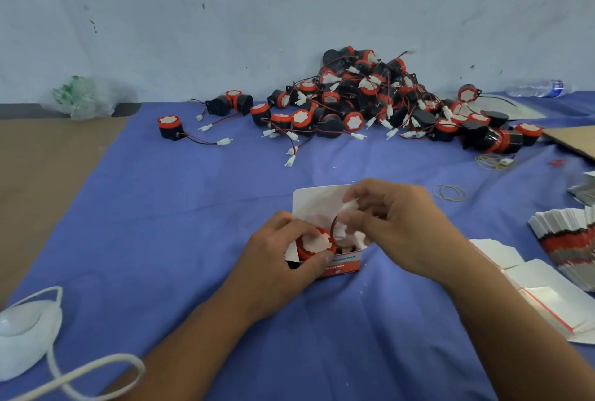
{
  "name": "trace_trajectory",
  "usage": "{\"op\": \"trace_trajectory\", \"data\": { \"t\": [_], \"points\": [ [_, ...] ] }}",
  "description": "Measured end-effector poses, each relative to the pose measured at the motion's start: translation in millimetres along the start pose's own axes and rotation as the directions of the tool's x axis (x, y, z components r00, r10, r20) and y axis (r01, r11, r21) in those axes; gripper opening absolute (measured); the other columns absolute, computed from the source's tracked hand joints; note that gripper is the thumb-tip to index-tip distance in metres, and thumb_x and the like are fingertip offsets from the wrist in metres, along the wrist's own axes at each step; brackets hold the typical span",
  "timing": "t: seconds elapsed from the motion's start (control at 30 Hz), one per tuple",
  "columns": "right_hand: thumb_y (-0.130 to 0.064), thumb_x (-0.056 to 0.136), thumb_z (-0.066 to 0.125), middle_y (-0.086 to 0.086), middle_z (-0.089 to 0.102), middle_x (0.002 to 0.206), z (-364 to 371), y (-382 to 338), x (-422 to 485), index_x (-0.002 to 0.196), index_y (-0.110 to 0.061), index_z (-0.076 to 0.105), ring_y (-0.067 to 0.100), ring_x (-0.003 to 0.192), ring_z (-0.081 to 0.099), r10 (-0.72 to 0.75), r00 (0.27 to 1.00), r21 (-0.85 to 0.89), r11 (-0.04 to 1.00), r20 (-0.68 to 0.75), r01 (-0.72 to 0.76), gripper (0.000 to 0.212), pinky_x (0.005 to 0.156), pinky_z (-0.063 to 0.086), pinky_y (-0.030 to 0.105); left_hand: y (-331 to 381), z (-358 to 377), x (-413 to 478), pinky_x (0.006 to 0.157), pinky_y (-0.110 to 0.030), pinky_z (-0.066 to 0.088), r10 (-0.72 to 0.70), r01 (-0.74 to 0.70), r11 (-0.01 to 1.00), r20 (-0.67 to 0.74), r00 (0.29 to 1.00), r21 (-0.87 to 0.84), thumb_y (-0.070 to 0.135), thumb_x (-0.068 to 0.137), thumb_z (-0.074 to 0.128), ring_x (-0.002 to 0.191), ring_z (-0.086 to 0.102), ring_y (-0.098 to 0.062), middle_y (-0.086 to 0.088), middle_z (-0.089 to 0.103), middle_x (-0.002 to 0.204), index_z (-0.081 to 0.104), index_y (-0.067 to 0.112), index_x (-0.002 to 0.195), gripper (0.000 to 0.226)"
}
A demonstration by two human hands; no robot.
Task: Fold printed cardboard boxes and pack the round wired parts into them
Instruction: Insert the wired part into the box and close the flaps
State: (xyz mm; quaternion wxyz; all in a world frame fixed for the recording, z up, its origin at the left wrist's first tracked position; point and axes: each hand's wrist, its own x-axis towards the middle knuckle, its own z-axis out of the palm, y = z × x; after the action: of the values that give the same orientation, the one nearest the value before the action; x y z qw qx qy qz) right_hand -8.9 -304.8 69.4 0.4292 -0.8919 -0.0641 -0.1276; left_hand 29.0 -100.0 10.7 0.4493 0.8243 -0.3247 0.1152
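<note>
we are in the packing step: one box [344, 263] is already folded and stands open on the blue-covered surface [193, 207], just in front of us, and a round part [314, 244] with a red rim sits in its left half, white face up. what is left for this box is the wire [333, 223] — it has to be coiled down beside the part so the tall white lid flap [317, 201] at the back can close. our left hand [277, 252] is curled round the left side of the box, thumb pressed on the printed front wall, steadying it. our right hand [399, 226] is over the right half of the opening, its fingertips pinching the white plug [350, 206] at the wire's end; how the other fingers lie we cannot tell, since the back of the hand hides them. next, we judge, the plug needs pushing down into the free corner without lifting the part, then the flap tucked in. the pile [370, 101] of unpacked parts lies well apart by the wall, and the stack of flat boxes [566, 236] waits at the right edge.
</note>
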Motion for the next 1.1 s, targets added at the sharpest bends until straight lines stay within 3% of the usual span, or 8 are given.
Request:
{"op": "trace_trajectory", "data": {
  "t": [0.13, 0.3, 0.37, 0.57, 0.73, 0.9, 1.0, 1.1],
  "points": [
    [-0.024, 0.087, 0.076, -0.012, 0.065, 0.068, 10.1, 3.0, 0.2, 0.092, -0.026, 0.074, 0.005, 0.066, 0.059, -0.054, 0.999, -0.215, 0.975, 0.007, 0.054, 0.006, 0.062, 0.042, 0.011, -1.2, 0.3, 0.1, 0.077, -0.012, 0.043, 0.006, -0.006, 1.0, 0.02, 1.0, 0.021, 0.05, 0.078, 0.068, 0.09, 0.059, -0.007, 0.011, 0.057, 0.098, 0.069, 0.027, 0.1, 0.031],
    [-0.009, 0.091, 0.069, -0.001, 0.062, 0.08, -0.7, 1.0, 1.7, 0.092, -0.014, 0.074, 0.016, 0.069, 0.052, -0.191, 0.979, -0.417, 0.886, 0.069, 0.202, 0.007, 0.066, 0.043, 0.032, -0.9, 0.5, 0.3, 0.077, -0.012, 0.042, -0.001, 0.001, 1.0, 0.011, 1.0, 0.031, 0.052, 0.077, 0.066, 0.089, 0.057, -0.007, 0.01, 0.057, 0.096, 0.069, 0.026, 0.097, 0.032],
    [-0.006, 0.093, 0.065, -0.001, 0.06, 0.086, -7.1, -2.2, 0.5, 0.096, -0.014, 0.073, 0.019, 0.072, 0.05, -0.217, 0.968, -0.49, 0.835, 0.128, 0.252, 0.012, 0.065, 0.041, 0.033, -0.7, 0.6, 0.1, 0.076, -0.012, 0.042, -0.008, 0.008, 0.999, 0.011, 1.0, 0.034, 0.05, 0.077, 0.068, 0.089, 0.057, -0.006, 0.01, 0.057, 0.096, 0.069, 0.024, 0.096, 0.032],
    [0.0, 0.085, 0.05, -0.008, 0.054, 0.102, -1.5, -16.7, -0.6, 0.108, -0.028, 0.069, 0.021, 0.099, 0.049, -0.077, 0.943, -0.653, 0.704, 0.322, 0.28, 0.041, 0.072, 0.047, 0.038, 0.1, 0.8, -0.1, 0.074, -0.02, 0.046, -0.008, 0.008, 0.999, 0.015, 1.0, 0.04, 0.042, 0.078, 0.073, 0.086, 0.058, -0.01, 0.006, 0.059, 0.097, 0.07, 0.02, 0.095, 0.028],
    [-0.014, 0.095, 0.049, -0.007, 0.053, 0.105, 15.2, -14.8, -1.3, 0.117, -0.033, 0.068, 0.018, 0.097, 0.043, -0.049, 0.943, -0.684, 0.677, 0.329, 0.274, 0.035, 0.074, 0.047, 0.034, 1.2, 0.9, -0.7, 0.072, -0.017, 0.044, -0.016, 0.015, 0.999, 0.011, 1.0, 0.043, 0.041, 0.077, 0.074, 0.084, 0.057, -0.01, 0.005, 0.058, 0.096, 0.07, 0.019, 0.094, 0.028],
    [-0.014, 0.089, 0.06, 0.002, 0.063, 0.087, 23.7, -8.5, -1.7, 0.093, -0.013, 0.065, 0.027, 0.092, 0.051, -0.047, 0.997, -0.584, 0.808, 0.063, 0.075, 0.006, 0.076, 0.046, 0.042, 1.1, 1.1, -0.6, 0.072, -0.015, 0.043, -0.028, 0.028, 0.998, 0.007, 1.0, 0.054, 0.043, 0.078, 0.073, 0.086, 0.057, -0.011, 0.006, 0.057, 0.096, 0.071, 0.02, 0.095, 0.029],
    [-0.018, 0.094, 0.055, -0.005, 0.067, 0.091, 23.1, -4.8, -2.0, 0.089, -0.016, 0.069, 0.023, 0.098, 0.048, -0.047, 0.992, -0.612, 0.783, 0.117, 0.109, 0.014, 0.085, 0.041, 0.039, 0.7, 1.7, -0.7, 0.072, -0.01, 0.04, -0.038, 0.038, 0.999, -0.003, 0.999, 0.033, 0.043, 0.077, 0.073, 0.086, 0.057, -0.008, 0.008, 0.057, 0.096, 0.071, 0.021, 0.095, 0.028],
    [-0.023, 0.1, 0.042, -0.009, 0.065, 0.101, 22.6, -4.2, -2.8, 0.112, -0.025, 0.061, 0.019, 0.107, 0.046, -0.044, 0.979, -0.635, 0.755, 0.201, 0.164, 0.023, 0.092, 0.033, 0.036, -0.7, 1.2, -0.1, 0.074, -0.008, 0.039, -0.042, 0.042, 0.999, -0.003, 0.999, 0.018, 0.043, 0.077, 0.072, 0.088, 0.057, -0.005, 0.01, 0.057, 0.098, 0.071, 0.022, 0.096, 0.029]
  ]
}}
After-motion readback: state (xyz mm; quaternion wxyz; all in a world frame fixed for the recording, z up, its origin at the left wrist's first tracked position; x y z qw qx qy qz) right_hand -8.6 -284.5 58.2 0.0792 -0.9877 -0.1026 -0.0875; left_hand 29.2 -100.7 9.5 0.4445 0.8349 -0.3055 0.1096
